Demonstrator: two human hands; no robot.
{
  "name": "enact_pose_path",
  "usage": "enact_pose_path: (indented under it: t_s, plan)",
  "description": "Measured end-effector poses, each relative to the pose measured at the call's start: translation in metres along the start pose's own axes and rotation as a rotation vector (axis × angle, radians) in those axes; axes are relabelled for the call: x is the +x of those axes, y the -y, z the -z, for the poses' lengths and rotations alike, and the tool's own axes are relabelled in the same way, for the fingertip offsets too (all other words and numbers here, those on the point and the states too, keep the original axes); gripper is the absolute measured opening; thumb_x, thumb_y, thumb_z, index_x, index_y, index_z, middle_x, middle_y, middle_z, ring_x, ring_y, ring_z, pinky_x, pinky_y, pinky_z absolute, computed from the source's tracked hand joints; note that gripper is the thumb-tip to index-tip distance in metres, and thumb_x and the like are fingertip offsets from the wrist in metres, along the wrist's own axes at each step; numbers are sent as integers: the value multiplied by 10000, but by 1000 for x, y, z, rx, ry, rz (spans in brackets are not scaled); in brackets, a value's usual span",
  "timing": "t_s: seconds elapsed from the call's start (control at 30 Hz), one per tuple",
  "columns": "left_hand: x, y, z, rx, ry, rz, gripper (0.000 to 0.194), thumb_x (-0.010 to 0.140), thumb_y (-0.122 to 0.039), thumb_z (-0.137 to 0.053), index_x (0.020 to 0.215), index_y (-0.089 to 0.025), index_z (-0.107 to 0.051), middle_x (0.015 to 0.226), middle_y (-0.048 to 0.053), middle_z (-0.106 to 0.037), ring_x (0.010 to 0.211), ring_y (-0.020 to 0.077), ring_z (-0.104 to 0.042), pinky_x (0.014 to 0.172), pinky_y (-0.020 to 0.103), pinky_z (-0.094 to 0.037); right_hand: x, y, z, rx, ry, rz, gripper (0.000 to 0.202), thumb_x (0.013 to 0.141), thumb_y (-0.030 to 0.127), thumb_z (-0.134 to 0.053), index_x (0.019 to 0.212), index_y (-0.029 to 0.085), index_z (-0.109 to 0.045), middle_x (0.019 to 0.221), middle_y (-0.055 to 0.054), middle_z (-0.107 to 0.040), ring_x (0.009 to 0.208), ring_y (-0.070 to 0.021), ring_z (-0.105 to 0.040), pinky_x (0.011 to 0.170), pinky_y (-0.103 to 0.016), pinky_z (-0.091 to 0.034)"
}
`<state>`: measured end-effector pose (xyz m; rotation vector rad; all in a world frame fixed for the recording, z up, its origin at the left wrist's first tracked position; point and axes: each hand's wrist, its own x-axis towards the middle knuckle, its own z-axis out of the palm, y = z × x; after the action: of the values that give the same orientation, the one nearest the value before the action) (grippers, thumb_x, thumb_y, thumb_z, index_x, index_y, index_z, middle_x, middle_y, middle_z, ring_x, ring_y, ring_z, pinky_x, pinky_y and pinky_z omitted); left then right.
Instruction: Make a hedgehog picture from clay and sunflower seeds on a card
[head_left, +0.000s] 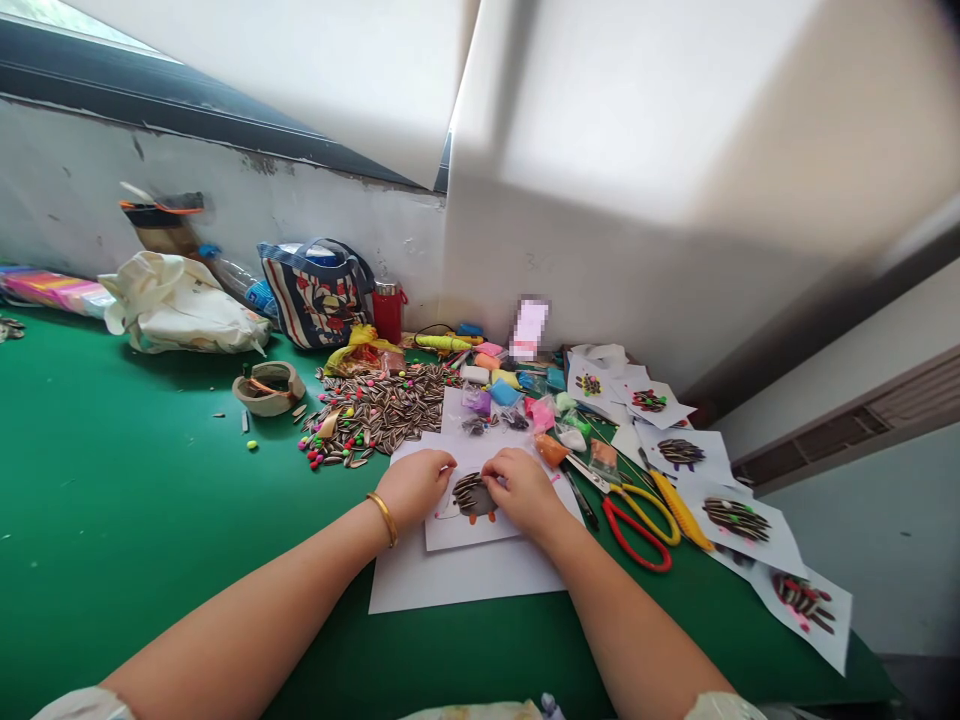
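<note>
A white card [457, 540] lies on a larger white sheet in front of me. On it is a hedgehog-like figure with a grey clay body [477, 503], orange feet and striped sunflower seeds [467, 490] set on its upper left. My right hand [521, 485] bends over the body's right side, fingertips pinched together and touching or just above it. My left hand [416, 487], a gold bangle at its wrist, rests at the card's left edge with thumb and finger pinched. Whatever either pinch holds is too small or hidden to make out.
Loose sunflower seeds [409, 405] mixed with coloured balls spread behind my left hand. Bagged clay [506, 392] lies at the back. To the right are scissors [637, 520], a yellow cutter [679, 508] and several seed-covered cards [739, 520]. A broken-rimmed bowl [268, 392] sits left.
</note>
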<state>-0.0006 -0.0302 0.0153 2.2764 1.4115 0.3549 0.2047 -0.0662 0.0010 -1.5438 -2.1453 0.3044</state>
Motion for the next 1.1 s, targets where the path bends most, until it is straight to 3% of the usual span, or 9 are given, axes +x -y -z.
enact_pose_path:
  t_s: [0.47, 1.1]
  plan:
    - [-2, -2, 1, 88, 39, 2, 343, 878, -238, -427, 1082, -225, -702, 1068, 65, -723, 992, 225, -656, 846, 302, -473, 3, 12, 1, -335, 75, 97, 110, 881, 182, -554, 863, 200, -661, 902, -62, -631, 888, -206, -507, 759, -335, -286]
    - [-7, -11, 6, 24, 86, -82, 389, 834, -162, -466, 1097, -298, -718, 1051, 55, -722, 958, 233, -653, 807, 295, -470, 3, 13, 2, -355, 62, 134, 113, 877, 182, -562, 869, 207, -672, 867, -66, -627, 870, -219, -491, 755, -348, -291]
